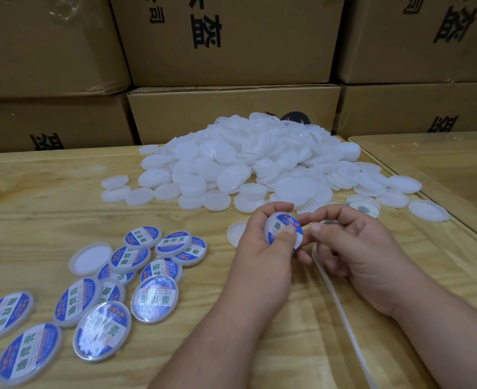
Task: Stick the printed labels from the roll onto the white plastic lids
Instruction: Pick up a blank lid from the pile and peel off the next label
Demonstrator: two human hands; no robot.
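As the lid (283, 231) looks light and stiff, I'd hold its rim. Left hand (262, 248) grips it, thumb pressing the label (286, 227); right hand (352, 248) pinches the strip (341, 301).

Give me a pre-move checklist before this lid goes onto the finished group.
1. Blue-and-white printed label sits on the held white plastic lid: ok.
2. Label pressed flat, no bubbles: cannot tell; left hand thumb covers part of it.
3. Right hand free of the label: cannot tell; its fingertips touch the lid's edge.
4. White backing strip clear of the lid: ok, it trails toward the near table edge.
5. Drop spot beside the group of labelled lids on the wooden table: ok.
6. Pile of plain white lids within reach: ok.
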